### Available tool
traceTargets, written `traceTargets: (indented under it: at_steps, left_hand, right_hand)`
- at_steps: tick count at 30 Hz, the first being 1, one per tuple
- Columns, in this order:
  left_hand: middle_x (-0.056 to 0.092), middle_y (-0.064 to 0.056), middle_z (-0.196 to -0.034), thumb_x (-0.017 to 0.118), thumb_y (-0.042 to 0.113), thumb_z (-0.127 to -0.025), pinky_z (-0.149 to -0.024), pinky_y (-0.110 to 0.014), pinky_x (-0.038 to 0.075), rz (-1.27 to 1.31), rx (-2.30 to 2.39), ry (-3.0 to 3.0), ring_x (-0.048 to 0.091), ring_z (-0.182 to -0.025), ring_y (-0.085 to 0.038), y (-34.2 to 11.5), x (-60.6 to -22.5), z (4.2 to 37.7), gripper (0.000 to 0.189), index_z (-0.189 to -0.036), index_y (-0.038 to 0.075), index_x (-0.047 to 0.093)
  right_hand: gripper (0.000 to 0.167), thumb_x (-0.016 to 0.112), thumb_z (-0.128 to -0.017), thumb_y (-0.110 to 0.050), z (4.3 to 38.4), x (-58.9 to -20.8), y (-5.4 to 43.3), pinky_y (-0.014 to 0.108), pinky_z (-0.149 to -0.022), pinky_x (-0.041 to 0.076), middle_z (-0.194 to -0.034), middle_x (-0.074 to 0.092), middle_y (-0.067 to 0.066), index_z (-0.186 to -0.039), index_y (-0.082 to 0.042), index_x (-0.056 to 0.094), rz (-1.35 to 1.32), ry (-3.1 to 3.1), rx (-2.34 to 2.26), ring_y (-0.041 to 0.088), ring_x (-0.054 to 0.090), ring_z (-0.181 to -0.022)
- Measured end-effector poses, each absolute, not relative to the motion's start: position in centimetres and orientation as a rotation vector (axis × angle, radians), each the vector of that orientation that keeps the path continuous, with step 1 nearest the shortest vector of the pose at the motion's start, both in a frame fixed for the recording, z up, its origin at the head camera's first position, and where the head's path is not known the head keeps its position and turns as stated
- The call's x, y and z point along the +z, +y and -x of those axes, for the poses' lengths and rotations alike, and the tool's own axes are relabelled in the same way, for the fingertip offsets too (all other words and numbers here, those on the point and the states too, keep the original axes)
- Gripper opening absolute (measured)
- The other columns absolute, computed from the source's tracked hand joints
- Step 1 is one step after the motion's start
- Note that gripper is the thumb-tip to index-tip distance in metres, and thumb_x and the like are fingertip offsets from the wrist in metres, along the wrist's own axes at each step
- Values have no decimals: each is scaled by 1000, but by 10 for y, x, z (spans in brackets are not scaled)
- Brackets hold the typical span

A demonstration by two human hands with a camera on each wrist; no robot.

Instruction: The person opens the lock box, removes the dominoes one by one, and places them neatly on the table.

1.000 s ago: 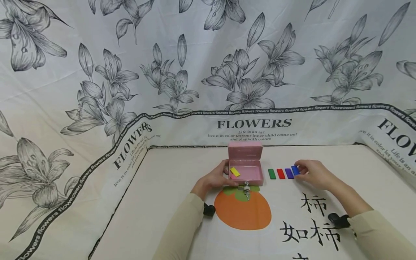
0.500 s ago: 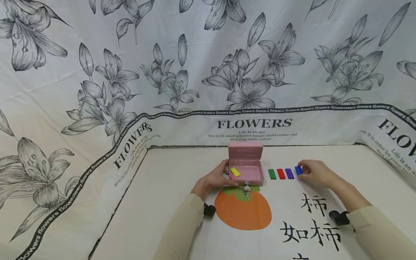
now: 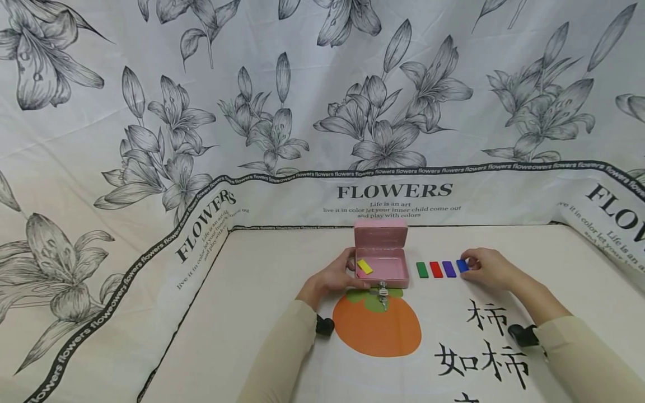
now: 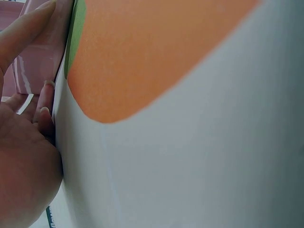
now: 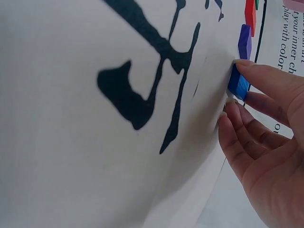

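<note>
A pink metal box (image 3: 381, 272) with a hinged lid stands lid-up on the cloth. My left hand (image 3: 335, 274) grips its left side, thumb along the front and fingers behind. Inside lie a yellow block (image 3: 365, 266) and a pink block (image 3: 360, 273) partly under it. Keys (image 3: 384, 303) hang from the front latch. My right hand (image 3: 486, 268) pinches a small blue block (image 3: 461, 266) between thumb and fingertips, low at the cloth in the right wrist view (image 5: 239, 81). It is at the right end of a row with a purple block (image 3: 449, 269), a red block (image 3: 435, 270) and a green block (image 3: 422, 270).
The white cloth (image 3: 267, 263) carries a printed orange persimmon (image 3: 377, 327) in front of the box and black characters (image 3: 486, 316) on the right. Behind the table hangs a flower-printed curtain (image 3: 302, 112).
The blue block, pinched in my right hand, went from leaning close at the purple block to a little right of it, then slightly back left. The left hand and box have stayed put.
</note>
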State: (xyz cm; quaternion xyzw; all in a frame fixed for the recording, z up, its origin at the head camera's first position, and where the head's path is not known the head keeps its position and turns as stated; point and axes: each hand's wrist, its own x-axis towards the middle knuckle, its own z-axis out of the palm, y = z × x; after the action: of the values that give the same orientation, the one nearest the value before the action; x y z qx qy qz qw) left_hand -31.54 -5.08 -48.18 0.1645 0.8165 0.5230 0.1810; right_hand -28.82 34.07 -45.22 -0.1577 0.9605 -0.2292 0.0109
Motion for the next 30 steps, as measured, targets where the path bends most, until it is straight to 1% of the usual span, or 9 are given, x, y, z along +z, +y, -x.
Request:
traceTargets:
  at_steps: [4,16,23,30]
  left_hand:
    - [53,-5,-114,91,17,-77,-102,-40,38,-464,1478,2310,49,-108,-20,-51,-482,315,98,-155,19,32]
    - [53,-4,-115,91,19,-78,-102,-41,37,-461,1468,2320,48,-109,-21,-51,-481,315,98,-156,21,32]
    - [53,-4,-116,91,18,-78,-101,-40,38,-474,1475,2309,48,-108,-20,-51,-480,315,97,-155,20,32]
    - [52,-3,-119,91,20,-78,-105,-42,37,-458,1478,2296,47,-112,-21,-51,-481,315,97,-156,23,32]
  right_hand:
    - [41,78,-87,-8,288,-452,340,43,-75,49,-92,61,12,-118,14,61,498,2993,-722,24,56,-83]
    - [41,77,-87,-9,289,-451,341,39,-72,46,-93,61,12,-118,13,62,513,2965,-727,23,53,-81]
    - [42,77,-88,-11,288,-449,342,38,-72,46,-94,61,13,-119,12,62,501,2949,-734,23,53,-82]
    - [48,78,-88,-13,287,-451,343,43,-76,49,-98,62,15,-125,12,59,475,2941,-739,25,55,-85]
